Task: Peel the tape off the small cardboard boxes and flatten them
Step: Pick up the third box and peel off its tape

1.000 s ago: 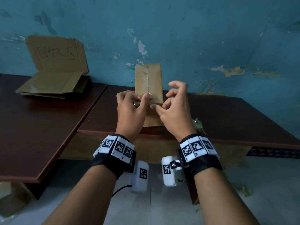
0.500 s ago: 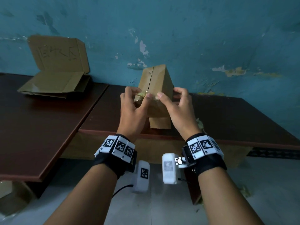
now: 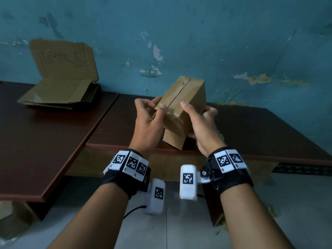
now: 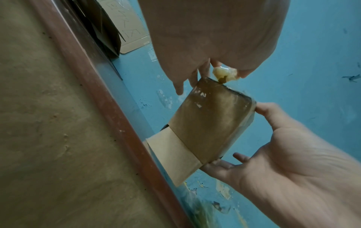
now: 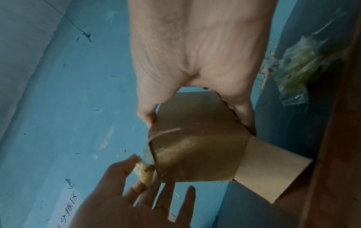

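Small cardboard box [image 3: 181, 105] held tilted in the air above the near edge of the dark worktop [image 3: 251, 126], its slit top face turned up and away and one loose flap hanging down towards that edge. The right hand [image 3: 201, 126] grasps the box from the right, thumb on the top face and fingers [image 5: 244, 114] curled round the far side (their tips are hidden behind the cardboard). The left hand [image 3: 149, 123] pinches a crumpled wad of peeled tape [image 4: 224, 74] between thumb and forefinger at the box's upper near corner; in the right wrist view its remaining fingers spread loosely below the box. A glossy film of tape covers the near faces, though where it ends is hard to make out. On a second worktop to the left lie flattened cardboard sheets [image 3: 59, 94], one propped against the blue wall [image 3: 215, 42] and bearing handwriting too faint to read. A clump of crumpled clear tape [image 5: 300, 64] lies at the worktop's edge, mostly hidden behind the right hand in the head view.
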`<state>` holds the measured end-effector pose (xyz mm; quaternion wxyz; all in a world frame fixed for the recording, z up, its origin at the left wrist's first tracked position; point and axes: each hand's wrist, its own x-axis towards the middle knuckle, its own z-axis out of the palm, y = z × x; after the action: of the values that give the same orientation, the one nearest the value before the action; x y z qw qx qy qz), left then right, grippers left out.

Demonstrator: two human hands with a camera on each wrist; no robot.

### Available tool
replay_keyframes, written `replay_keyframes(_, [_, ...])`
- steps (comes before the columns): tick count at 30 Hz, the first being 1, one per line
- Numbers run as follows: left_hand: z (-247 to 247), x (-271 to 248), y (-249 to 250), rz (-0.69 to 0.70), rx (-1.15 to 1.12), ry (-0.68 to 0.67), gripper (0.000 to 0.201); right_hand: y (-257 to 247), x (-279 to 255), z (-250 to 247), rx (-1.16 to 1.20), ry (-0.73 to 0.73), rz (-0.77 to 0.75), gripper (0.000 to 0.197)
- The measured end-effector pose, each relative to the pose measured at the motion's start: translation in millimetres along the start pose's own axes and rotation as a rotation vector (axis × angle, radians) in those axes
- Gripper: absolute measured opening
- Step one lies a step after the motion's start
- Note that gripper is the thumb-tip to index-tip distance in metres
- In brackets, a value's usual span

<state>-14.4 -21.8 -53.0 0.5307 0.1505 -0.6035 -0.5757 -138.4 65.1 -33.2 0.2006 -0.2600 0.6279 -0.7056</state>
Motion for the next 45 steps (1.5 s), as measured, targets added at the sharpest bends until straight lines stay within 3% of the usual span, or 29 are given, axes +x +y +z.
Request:
replay_keyframes(4, [-1.2, -1.7, -4.3, -0.001, 0.1, 0.051, 0.036, -0.3, 0.9, 2.2, -0.015, 0.042, -0.043, 0.129])
replay_keyframes(6, [-1.4, -2.4, -4.6, -0.028, 0.187, 0.109, 0.056, -0.6, -2.0, 3.6, -0.063, 0.075, -0.079, 0.129])
replay_keyframes(8, [-3.8, -1.7, -0.1, -0.073, 0.311, 0.154, 0.062, -0.3, -3.8, 4.9, -0.109, 0.143, -0.124, 0.121])
replay_keyframes(13, [-5.7, -3.6, 1.9, -0.097, 0.423, -0.088, 0.051, -3.4, -7.3, 2.8, -0.144, 0.186, -0.16, 0.112])
replay_keyframes(17, [-0.7, -6.3, -1.0, -0.06, 0.412, -0.13, 0.031, -11.5, -15.6, 1.1, -0.138, 0.183, -0.155, 0.102])
replay_keyframes(28, [-5.1, -2.7, -0.8, -0.153, 0.289, -0.27, 0.02, -12.2, -15.9, 0.7, -0.219, 0.169, -0.153, 0.093])
replay_keyframes(35, [-6.5, -3.1, 6.8, -0.18, 0.31, -0.28, 0.015, -12.1, -15.8, 3.1, -0.267, 0.149, -0.149, 0.094])
replay_keyframes(38, [-5.9, -2.7, 7.5, -0.172, 0.359, -0.264, 0.023, -13.4, -17.0, 3.2, -0.294, 0.137, -0.147, 0.096])
replay_keyframes(45, [-2.0, -4.4, 11.4, -0.179, 0.24, -0.225, 0.025, -16.1, -20.6, 5.7, -0.296, 0.137, -0.145, 0.098])
